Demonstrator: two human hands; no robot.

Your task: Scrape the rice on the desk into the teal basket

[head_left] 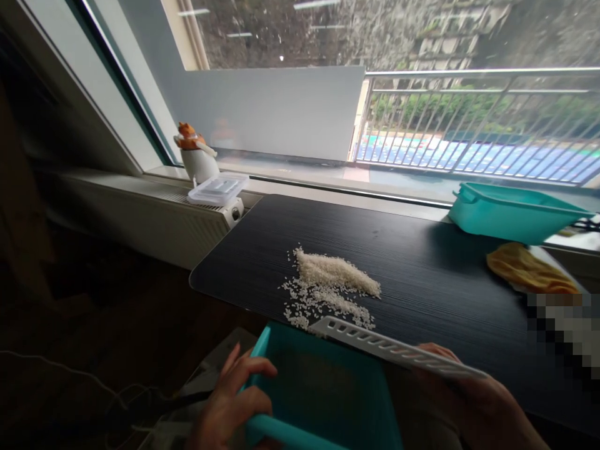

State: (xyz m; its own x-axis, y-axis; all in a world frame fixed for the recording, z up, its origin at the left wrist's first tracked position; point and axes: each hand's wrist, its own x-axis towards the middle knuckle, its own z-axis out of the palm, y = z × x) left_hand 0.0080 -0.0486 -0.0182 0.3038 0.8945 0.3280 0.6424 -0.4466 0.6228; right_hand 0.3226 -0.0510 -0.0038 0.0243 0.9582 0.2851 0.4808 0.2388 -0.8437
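A heap of white rice (pixel 330 286) lies near the front edge of a black table (pixel 422 262). My left hand (pixel 229 403) grips the rim of a teal basin (pixel 319 394) held just below the table edge, under the rice. My right hand (pixel 473 400) holds a white slotted strainer plate (pixel 394 349) that reaches left, its tip touching the scattered grains at the table's front edge.
A second teal basin (pixel 510 212) stands at the back right, with a yellow cloth (pixel 529 269) in front of it. On the radiator by the window sit a clear lidded box (pixel 218 189) and a small white and orange figurine (pixel 195 153). Dark floor lies to the left.
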